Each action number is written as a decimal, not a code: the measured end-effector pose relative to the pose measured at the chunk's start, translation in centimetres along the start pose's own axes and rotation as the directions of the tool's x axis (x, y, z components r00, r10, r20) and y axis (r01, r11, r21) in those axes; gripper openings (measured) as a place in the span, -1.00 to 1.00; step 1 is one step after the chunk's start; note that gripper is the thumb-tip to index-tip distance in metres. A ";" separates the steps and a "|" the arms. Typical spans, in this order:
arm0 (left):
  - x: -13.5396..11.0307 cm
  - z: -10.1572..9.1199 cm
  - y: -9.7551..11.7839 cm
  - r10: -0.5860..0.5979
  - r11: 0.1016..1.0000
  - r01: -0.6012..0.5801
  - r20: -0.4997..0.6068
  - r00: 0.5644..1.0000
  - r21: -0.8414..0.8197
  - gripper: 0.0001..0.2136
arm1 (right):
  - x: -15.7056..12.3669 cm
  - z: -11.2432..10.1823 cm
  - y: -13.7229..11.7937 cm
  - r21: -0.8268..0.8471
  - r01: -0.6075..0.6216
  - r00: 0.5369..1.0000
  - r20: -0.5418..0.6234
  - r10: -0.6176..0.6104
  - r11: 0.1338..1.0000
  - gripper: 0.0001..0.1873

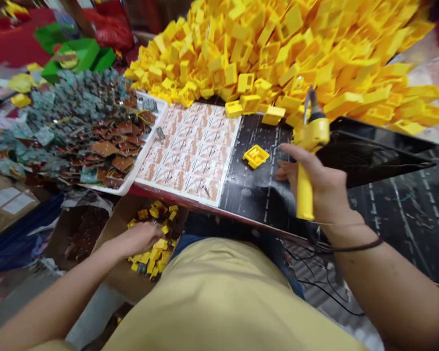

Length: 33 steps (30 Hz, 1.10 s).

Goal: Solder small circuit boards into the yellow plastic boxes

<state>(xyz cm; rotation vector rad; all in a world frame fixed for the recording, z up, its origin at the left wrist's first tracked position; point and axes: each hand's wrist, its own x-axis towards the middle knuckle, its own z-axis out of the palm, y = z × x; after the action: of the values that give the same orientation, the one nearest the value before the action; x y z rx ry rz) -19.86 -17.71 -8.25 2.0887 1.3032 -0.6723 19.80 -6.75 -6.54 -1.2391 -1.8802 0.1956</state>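
My right hand is wrapped round a yellow pistol-grip tool with a dark nose and thin metal tips pointing up and away, over the right of the table. Just left of that hand, a small open yellow plastic housing lies alone on the black mat. My left hand reaches low into a cardboard box that holds many small yellow pieces. Its fingers point down and are blurred among the pieces, so their grip is unclear.
A large heap of yellow housings covers the back of the table. To the left, a white tray overflows with circuit boards. A printed sheet lies beside it. Black flaps stand at right; cables hang below.
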 end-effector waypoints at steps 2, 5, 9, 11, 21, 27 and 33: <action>-2.1 -1.9 0.6 -0.100 0.991 0.081 0.182 0.978 0.107 -0.69 | 0.8 1.4 0.7 -0.031 0.063 0.998 0.006 -0.063 0.998 -0.67; -2.4 -6.7 2.9 0.192 0.981 -0.185 0.220 0.956 -0.053 -0.66 | 1.7 3.8 1.5 -0.091 0.126 0.992 0.035 -0.123 0.988 -0.55; 3.2 -15.9 4.7 0.321 0.935 -0.352 -0.299 0.899 -0.053 -0.67 | 2.1 4.7 1.6 -0.117 0.200 0.979 0.062 -0.194 0.973 -0.67; 8.0 -20.4 5.0 0.280 0.946 -0.320 -0.601 0.748 0.043 -0.70 | 1.3 3.5 0.7 -0.122 0.231 0.973 0.025 -0.230 0.965 -0.74; 26.2 -31.1 21.6 0.812 0.584 -0.644 -0.341 0.474 0.494 -0.71 | -7.5 -6.7 -2.8 -0.326 0.081 0.927 -0.323 -0.191 0.942 -0.21; 28.0 -31.8 26.6 0.820 0.506 -0.543 -0.179 0.544 0.670 -0.75 | -6.7 -7.7 -1.4 -0.425 -0.005 0.897 -0.401 -0.183 0.905 -0.27; 28.5 -32.9 20.4 0.783 0.505 -0.477 -0.149 0.604 0.720 -0.70 | -6.0 -7.2 -1.0 -0.388 -0.040 0.912 -0.390 -0.124 0.921 -0.18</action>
<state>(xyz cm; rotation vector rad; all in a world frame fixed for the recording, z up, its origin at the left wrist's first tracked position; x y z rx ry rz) 13.68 15.80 -0.17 3.1802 0.3184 -0.2401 25.16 -14.35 -4.92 -1.3706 -1.6136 -0.4564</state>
